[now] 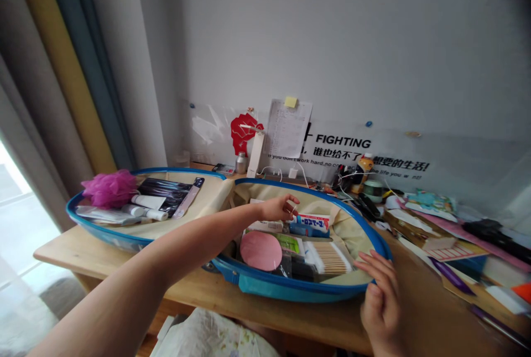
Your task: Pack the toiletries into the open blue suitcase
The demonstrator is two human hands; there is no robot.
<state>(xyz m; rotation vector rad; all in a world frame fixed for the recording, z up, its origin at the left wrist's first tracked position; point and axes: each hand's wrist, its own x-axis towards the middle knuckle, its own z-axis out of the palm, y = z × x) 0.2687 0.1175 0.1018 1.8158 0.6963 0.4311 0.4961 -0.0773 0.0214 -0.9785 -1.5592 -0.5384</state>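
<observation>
An open suitcase (315, 293) with a blue rim lies unfolded on the desk, both halves holding toiletries. My left hand (280, 207) is over the right half, fingers apart and bent, beside a toothpaste box (313, 222); nothing shows in it. At the right end of the rim, my right hand (380, 290) has its fingers stretched out, touching the edge. Below the toothpaste box are a pink round item (261, 251), a green packet (290, 243) and a pack of cotton swabs (329, 257). The left half holds a purple bath puff (110, 188), white tubes (148, 202) and a black plastic-wrapped item (164, 193).
The wooden desk (348, 324) stands against a wall with a taped paper (288, 127). Behind the suitcase are a white lamp (255, 155) and a small metal bottle (240, 163). A bottle with an orange top (363, 169) and papers clutter the right. Curtains (78, 69) hang left.
</observation>
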